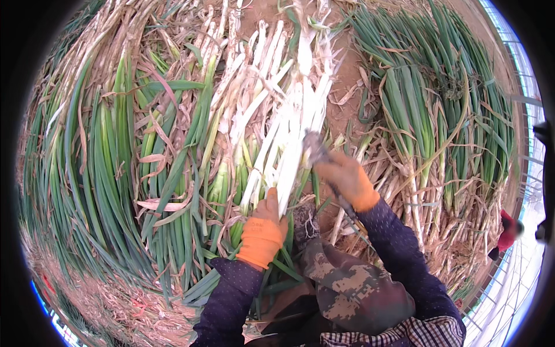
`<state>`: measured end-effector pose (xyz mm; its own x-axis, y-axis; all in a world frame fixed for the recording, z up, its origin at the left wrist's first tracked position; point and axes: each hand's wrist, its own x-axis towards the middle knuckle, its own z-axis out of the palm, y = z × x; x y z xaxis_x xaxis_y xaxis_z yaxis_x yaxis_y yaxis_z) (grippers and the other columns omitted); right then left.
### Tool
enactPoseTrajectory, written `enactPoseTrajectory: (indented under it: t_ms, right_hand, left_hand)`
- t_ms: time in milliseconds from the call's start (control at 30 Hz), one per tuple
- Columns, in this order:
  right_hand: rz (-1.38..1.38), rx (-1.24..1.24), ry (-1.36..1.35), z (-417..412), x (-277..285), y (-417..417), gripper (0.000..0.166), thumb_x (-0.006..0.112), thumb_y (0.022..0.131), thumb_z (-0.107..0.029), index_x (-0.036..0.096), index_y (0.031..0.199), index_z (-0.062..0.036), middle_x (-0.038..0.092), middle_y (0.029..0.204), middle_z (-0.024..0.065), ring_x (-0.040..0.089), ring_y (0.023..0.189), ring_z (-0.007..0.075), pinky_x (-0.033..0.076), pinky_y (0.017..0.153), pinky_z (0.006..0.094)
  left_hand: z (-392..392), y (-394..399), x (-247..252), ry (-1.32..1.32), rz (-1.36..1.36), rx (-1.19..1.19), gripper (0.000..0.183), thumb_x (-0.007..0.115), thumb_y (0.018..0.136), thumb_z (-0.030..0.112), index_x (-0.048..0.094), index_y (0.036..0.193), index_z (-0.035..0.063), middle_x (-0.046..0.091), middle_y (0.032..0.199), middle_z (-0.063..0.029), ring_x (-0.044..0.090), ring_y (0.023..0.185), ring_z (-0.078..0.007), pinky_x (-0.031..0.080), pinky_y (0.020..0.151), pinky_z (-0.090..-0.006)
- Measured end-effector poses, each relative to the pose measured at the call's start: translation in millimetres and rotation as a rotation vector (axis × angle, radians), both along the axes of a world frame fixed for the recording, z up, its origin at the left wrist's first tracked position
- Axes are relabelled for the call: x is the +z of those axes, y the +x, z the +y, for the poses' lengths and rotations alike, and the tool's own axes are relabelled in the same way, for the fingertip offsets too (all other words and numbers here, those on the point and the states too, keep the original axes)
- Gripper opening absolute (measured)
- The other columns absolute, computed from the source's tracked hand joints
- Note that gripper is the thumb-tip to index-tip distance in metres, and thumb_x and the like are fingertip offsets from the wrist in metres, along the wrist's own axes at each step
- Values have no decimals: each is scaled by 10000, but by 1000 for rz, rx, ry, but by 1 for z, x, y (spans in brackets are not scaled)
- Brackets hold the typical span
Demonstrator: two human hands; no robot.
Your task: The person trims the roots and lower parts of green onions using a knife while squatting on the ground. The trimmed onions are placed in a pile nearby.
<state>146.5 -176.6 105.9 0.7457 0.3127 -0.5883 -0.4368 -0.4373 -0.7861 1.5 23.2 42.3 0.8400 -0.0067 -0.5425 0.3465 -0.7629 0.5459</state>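
Observation:
My left hand (262,227), in an orange work glove, is closed around the lower part of several long green onions. Their peeled white stalks (288,147) run up and away from it, very bright in the light. My right hand (344,175), gloved the same, grips a dark hand tool (314,147) just right of those stalks. Motion blurs the tool, so its exact kind is unclear. A dark hose-like length (342,201) runs beneath my right hand toward my forearm. Below my left hand, green leaves (282,266) trail toward my legs.
Unpeeled green onions (108,152) lie in a broad heap at the left, with dry husks among them. Bundled green onions (416,112) lie at the right. My camouflage-covered knee (355,286) and muddy shoe (305,221) are close by. Something red (507,234) appears at the right rim.

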Motion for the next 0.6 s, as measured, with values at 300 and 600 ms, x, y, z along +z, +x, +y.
enactPoseTrajectory:
  t_ms: [300,600]
  right_hand:
    - [-177,337,-116,-11,-13,7,262,739,945,-262,762,1046,-21,609,811,37,592,663,106,473,598,295]
    - [-116,253,-196,-6,-6,-19,249,783,919,-276,736,1044,-65,667,873,102,658,766,208,533,698,360]
  left_hand:
    - [11,25,-2,10,108,44,928,757,884,312,297,1640,33,570,1375,-315,655,1108,-512,561,941,-543]
    - [8,19,-11,104,-168,57,968,840,828,325,342,1588,-10,521,1428,-284,605,1197,-478,554,956,-530]
